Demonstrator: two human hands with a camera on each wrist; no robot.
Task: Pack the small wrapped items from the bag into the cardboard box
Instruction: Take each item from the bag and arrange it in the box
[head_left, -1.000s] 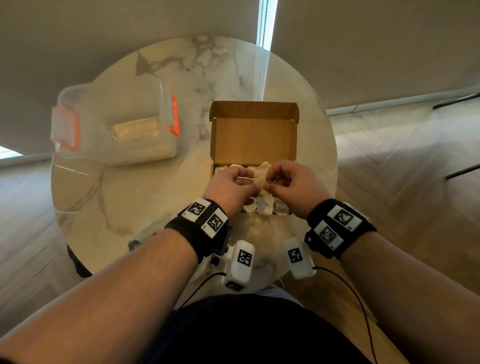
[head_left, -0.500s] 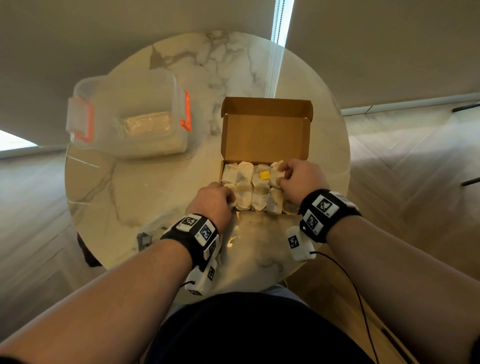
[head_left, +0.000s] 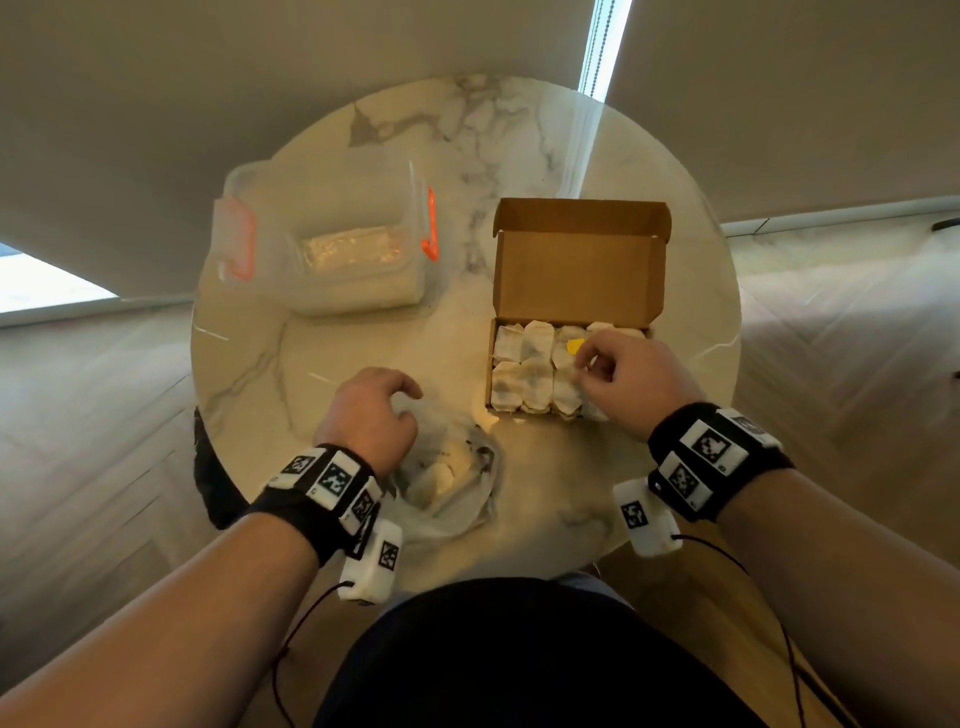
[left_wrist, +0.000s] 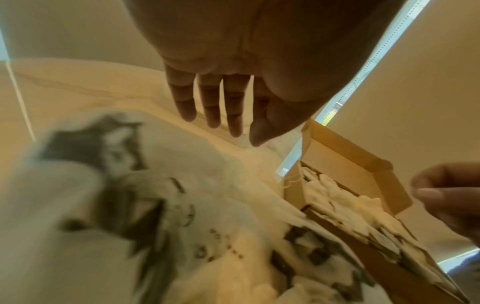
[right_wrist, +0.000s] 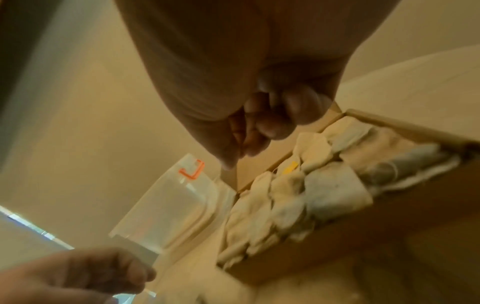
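Reaching with loose, empty fingers, the left hand (head_left: 371, 410) hovers over the printed plastic bag (head_left: 447, 480) beside the cardboard box (head_left: 576, 260), seemingly for another wrapped item (head_left: 436, 478); the right hand (head_left: 631, 379), fingers curled and apparently empty, hangs over the packed rows (head_left: 535, 371).

Marble table (head_left: 363, 364), cardboard box (head_left: 579, 260), bag (head_left: 452, 483), plastic container (head_left: 332, 244)

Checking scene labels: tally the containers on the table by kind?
cardboard box: 1
plastic bag: 1
clear plastic tub: 1
Total: 3
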